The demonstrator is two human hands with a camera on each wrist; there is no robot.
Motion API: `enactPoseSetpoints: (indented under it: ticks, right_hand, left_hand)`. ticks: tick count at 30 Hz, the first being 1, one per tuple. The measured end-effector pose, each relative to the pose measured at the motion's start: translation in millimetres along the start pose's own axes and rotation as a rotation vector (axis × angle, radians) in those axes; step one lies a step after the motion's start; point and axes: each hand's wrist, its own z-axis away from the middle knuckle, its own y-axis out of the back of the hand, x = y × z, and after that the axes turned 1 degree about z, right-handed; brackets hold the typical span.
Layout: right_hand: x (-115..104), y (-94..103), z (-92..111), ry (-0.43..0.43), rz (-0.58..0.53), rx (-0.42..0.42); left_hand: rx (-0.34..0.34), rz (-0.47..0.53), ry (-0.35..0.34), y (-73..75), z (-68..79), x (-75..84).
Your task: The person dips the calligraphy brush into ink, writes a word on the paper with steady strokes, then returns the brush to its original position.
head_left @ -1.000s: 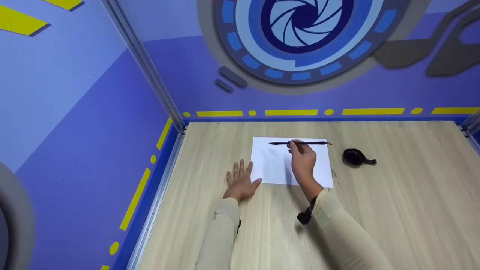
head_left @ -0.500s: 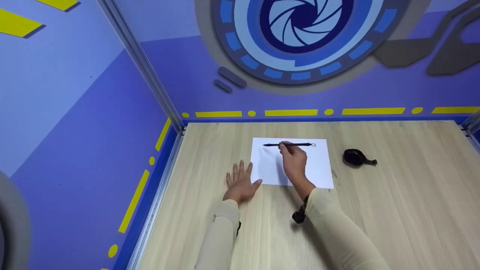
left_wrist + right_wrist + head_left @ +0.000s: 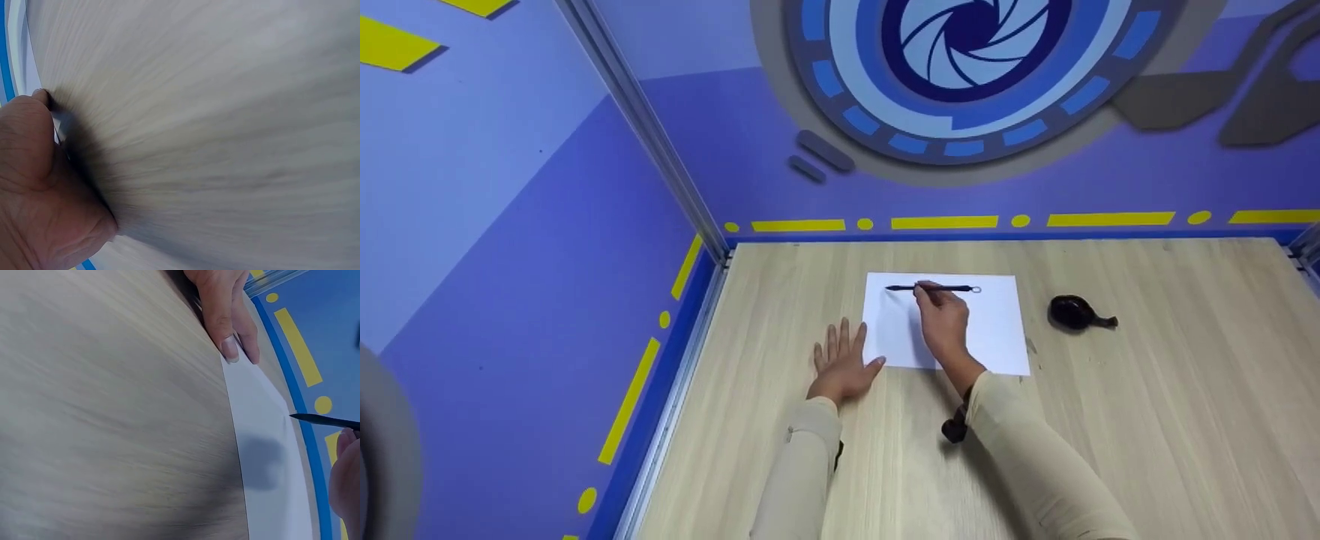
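A pale wood-grain table (image 3: pixel 1170 420) runs back to a blue and purple far wall (image 3: pixel 697 150), which carries a large round design (image 3: pixel 960 127) and a row of yellow bars and dots along its bottom. A similar left wall (image 3: pixel 472 240) stands at the side, with a metal post (image 3: pixel 645 124) in the corner. A white sheet of paper (image 3: pixel 997 330) lies flat on the far middle of the table, and a glossy black dish (image 3: pixel 1072 313) with a short spout-like end sits to its right, apart from it.

The right hand (image 3: pixel 945 326) pinches a dark brush (image 3: pixel 956 288) around its shaft, thumb and fingers closed together on it. The brush lies level across the far part of the paper, tip to the left, end loop to the right; whether the tip touches the sheet cannot be told. The left hand (image 3: pixel 844 367) has its fingers spread wide, thumb out, touching the paper's near left corner.

The left hand rests palm down on the table, its sleeve reaching from the near side. The right forearm slants in from the near right, the hand raised over the paper.
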Motion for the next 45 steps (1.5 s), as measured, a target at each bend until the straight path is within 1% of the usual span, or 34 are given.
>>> enactPoseSetpoints:
  ticks: [3, 5, 11, 19, 28, 33, 38, 41, 45]
  right_hand:
    - [0.3, -2.2, 0.0, -0.002, 0.015, -0.007]
    - [0.7, -3.4, -0.1, 0.000, 0.019, -0.009]
    - [2.5, -4.6, -1.2, 0.031, 0.036, -0.011]
    - [1.1, -1.9, -3.4, 0.012, 0.008, -0.042]
    - [2.1, -2.6, -1.4, 0.018, 0.068, -0.061]
    - [0.4, -0.8, -1.4, 0.032, 0.080, -0.067]
    - [0.1, 0.4, -1.6, 0.068, 0.098, -0.058]
    - [0.1, 0.5, -1.7, 0.090, 0.104, -0.049]
    - [-1.1, 1.4, -0.9, 0.091, 0.092, -0.045]
  left_hand:
    - [0.005, -0.004, -0.008, 0.8, 0.4, -0.9]
    - [-0.005, -0.010, -0.001, -0.7, -1.4, -2.5]
    - [-0.013, -0.025, 0.011, -4.0, -6.9, -4.8]
    - [-0.012, -0.025, 0.006, 0.9, -2.5, 1.4]
    - [-0.017, -0.035, 0.021, -3.9, -6.3, -2.5]
    - [-0.012, -0.037, 0.019, -4.1, -5.7, -1.9]
    - [-0.010, -0.029, 0.011, -2.0, -1.7, 0.2]
    - [-0.007, -0.019, 0.010, -1.9, -1.7, -0.5]
    - [-0.002, -0.014, 0.005, -3.9, -4.3, -3.0]
